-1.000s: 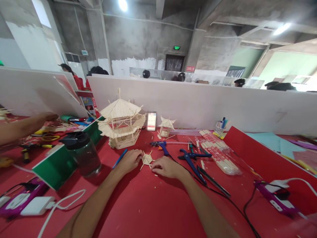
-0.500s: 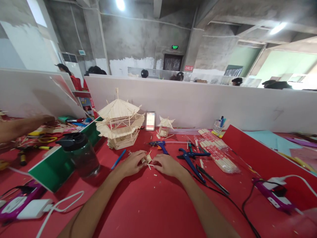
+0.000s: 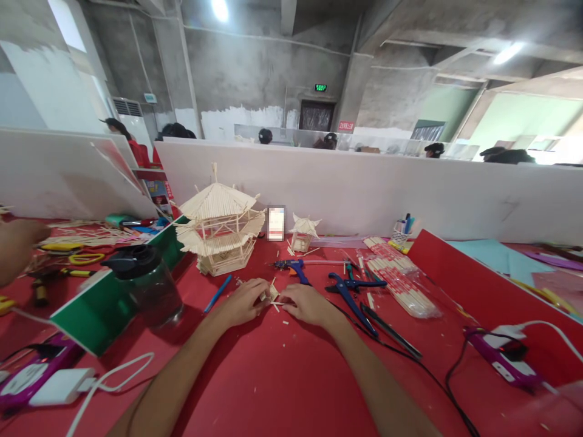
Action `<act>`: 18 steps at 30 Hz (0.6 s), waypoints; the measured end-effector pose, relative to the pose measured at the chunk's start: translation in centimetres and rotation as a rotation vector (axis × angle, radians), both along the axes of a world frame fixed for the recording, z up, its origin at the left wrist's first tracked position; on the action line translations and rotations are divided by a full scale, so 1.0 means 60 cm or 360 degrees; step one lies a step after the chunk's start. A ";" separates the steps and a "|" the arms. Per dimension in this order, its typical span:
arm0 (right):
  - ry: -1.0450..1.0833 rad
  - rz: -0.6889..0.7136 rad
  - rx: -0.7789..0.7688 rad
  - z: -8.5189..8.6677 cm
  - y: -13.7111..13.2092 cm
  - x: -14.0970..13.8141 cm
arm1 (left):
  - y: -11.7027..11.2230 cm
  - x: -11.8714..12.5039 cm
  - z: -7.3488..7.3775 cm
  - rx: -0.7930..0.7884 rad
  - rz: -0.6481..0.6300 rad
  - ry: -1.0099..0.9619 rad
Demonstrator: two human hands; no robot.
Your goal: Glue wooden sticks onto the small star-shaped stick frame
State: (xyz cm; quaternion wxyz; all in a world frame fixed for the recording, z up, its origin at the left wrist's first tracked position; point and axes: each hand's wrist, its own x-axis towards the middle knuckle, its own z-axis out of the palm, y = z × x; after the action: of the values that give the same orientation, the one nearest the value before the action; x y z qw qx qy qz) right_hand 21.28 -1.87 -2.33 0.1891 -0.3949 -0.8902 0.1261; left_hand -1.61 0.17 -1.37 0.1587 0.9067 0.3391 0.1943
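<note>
My left hand closes its fingers on the left side of a small wooden-stick structure low over the red table. Opposite it, my right hand pinches the end of a short wooden stick at the structure's near edge. Fingers cover much of both pieces. Behind my left hand stands a larger stick pavilion with two tiers of roof. A smaller stick pavilion with upturned corners is further back. Beyond my right hand lies a blue glue gun.
Blue cutters, a black tool and bagged sticks lie to the right. A blue pen and a dark bottle are left, beside a green divider. At far left another person's hand shows.
My hands stay almost in place around the small stick structure. The other person's arm at the far left has drawn back toward the left edge.
</note>
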 end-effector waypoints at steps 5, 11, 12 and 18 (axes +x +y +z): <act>0.0043 -0.0020 0.0045 0.001 0.000 0.001 | -0.003 0.000 0.003 0.0017 0.0016 0.0027; 0.0773 -0.0004 -0.0308 0.041 -0.018 -0.022 | 0.001 -0.005 0.008 0.0080 0.0019 0.0045; 0.1044 0.0045 -0.0460 0.056 -0.029 -0.033 | 0.002 -0.006 0.009 0.0103 0.0056 0.0057; 0.2509 0.0725 -0.1030 0.187 -0.190 -0.096 | 0.000 -0.020 0.029 0.0234 0.0646 0.0284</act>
State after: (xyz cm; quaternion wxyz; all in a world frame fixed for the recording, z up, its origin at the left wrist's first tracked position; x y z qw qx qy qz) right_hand 15.55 -13.27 8.86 0.5973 -0.0401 -0.4786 0.6423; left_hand -2.83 0.20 0.38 0.0192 0.8427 0.5120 0.1656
